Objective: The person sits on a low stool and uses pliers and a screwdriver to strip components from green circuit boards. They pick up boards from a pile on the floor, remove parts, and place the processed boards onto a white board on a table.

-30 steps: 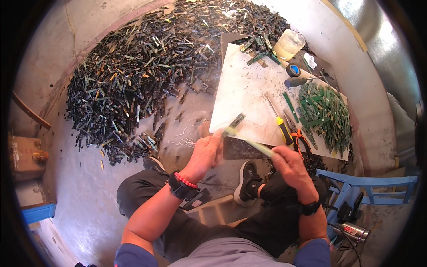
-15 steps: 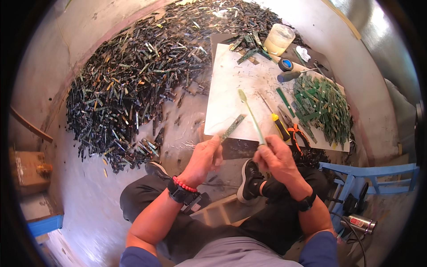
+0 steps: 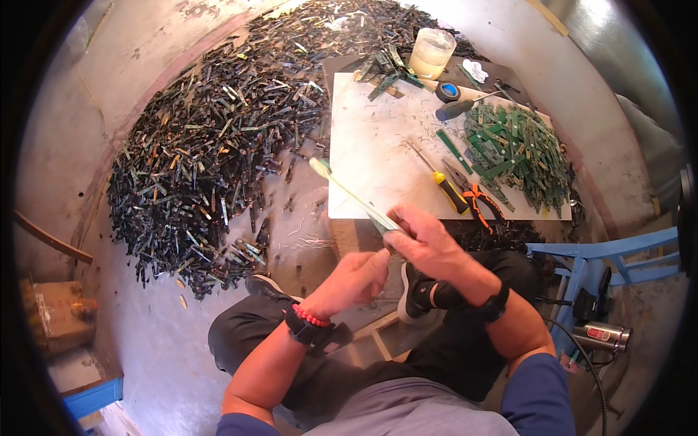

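In my right hand (image 3: pixel 429 240) is a toothbrush (image 3: pixel 340 187) with a pale green handle, its head pointing up and to the left over the board's left edge. My left hand (image 3: pixel 356 277) is closed in a pinch, its fingertips meeting the right fingers. Between them, a narrow circuit board strip (image 3: pixel 379 224) shows as a greenish piece alongside the handle; its lower part is hidden by my fingers. Ahead lies a white board (image 3: pixel 363 145). On its right side rest a yellow-and-black screwdriver (image 3: pixel 445 186), pliers with orange-black handles (image 3: pixel 480 200) and a single green strip (image 3: pixel 454 151).
A big heap of dark strips (image 3: pixel 211 138) spreads across the left and back. Green strips are piled (image 3: pixel 520 149) at the board's right. Beyond stand a plastic cup of yellowish liquid (image 3: pixel 432 54), a tape roll (image 3: pixel 447 91) and another screwdriver (image 3: pixel 456 109). A blue stool (image 3: pixel 603 251) is at right.
My hands have come together, the right moving left and the left moving right. The toothbrush has swung left, and the circuit board strip is now mostly covered by fingers.
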Demonstrator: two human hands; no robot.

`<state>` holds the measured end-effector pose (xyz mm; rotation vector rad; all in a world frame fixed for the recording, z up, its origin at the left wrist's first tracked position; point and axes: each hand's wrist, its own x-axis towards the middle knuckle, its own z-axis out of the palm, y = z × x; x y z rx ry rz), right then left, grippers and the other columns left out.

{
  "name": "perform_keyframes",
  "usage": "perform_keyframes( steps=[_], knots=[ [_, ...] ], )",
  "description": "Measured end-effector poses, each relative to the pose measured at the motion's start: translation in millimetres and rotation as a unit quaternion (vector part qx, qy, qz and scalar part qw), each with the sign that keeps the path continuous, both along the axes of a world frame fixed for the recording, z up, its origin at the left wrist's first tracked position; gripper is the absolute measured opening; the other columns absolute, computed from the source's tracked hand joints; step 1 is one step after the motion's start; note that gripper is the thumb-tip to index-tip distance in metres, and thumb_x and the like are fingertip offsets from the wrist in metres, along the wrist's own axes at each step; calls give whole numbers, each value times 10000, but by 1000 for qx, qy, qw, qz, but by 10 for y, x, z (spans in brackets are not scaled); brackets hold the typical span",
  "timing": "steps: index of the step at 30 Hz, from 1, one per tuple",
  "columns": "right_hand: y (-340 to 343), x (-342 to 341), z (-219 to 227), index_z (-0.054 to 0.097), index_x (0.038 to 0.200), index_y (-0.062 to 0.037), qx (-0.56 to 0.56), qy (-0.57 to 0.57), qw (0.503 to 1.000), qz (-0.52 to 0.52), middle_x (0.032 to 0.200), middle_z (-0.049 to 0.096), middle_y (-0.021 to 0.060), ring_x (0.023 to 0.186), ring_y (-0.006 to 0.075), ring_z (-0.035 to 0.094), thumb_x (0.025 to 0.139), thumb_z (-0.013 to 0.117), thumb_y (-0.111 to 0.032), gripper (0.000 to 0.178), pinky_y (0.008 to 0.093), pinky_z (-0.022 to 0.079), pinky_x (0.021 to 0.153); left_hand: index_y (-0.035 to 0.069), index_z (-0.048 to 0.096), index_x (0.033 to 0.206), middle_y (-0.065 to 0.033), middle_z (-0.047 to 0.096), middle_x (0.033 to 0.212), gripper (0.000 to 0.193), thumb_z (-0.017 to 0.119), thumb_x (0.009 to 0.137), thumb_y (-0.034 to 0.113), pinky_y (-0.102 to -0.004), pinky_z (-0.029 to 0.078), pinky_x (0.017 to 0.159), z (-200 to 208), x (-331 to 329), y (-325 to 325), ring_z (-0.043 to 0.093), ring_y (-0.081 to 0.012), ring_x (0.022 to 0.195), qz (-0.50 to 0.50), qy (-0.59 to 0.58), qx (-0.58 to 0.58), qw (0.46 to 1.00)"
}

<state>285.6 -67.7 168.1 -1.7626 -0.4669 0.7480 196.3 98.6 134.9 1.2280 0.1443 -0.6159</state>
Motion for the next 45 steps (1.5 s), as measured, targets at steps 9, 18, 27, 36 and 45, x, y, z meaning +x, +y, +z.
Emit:
perform_keyframes(
  steps=[9, 18, 27, 36, 45],
  knots=[
    [-248, 135, 95, 535, 1057, 7, 2, 41, 986, 162, 747, 534, 1, 642, 66, 471, 907, 535, -129, 203, 222, 397, 586, 92, 526, 710, -6, 488, 592, 458, 437, 949, 472, -201, 301, 439, -166, 150, 147, 414, -88, 481, 103, 16, -65, 992],
    [-204, 172, 118, 541, 1018, 14, -5, -26, 999, 37, 757, 583, 65, 632, 124, 551, 934, 503, -156, 194, 268, 428, 569, 78, 505, 735, -28, 502, 581, 399, 438, 972, 392, -218, 379, 432, -110, 100, 100, 401, -85, 427, 121, 27, -11, 992],
    [-200, -14, 45, 545, 1008, 16, -37, -294, 938, -179, 646, 522, 118, 568, 141, 490, 931, 522, -159, 193, 298, 398, 522, 84, 496, 730, 8, 433, 539, 388, 471, 960, 396, -230, 401, 426, -97, 153, 368, 390, -79, 418, 349, 24, 3, 937],
    [-202, -193, -79, 585, 897, -7, -114, -252, 959, -52, 618, 536, 179, 550, 327, 570, 912, 549, -195, 192, 367, 428, 509, 81, 496, 723, 1, 471, 548, 402, 472, 959, 406, -202, 366, 400, -154, 155, 338, 410, -75, 415, 354, 5, 77, 932],
    [-245, -199, -143, 599, 900, 11, -83, -268, 955, -102, 596, 528, 153, 511, 249, 538, 913, 549, -177, 195, 339, 418, 504, 79, 487, 720, 1, 461, 543, 398, 478, 959, 397, -221, 378, 418, -183, 208, 378, 422, -84, 441, 398, 16, 42, 916]
  ],
)
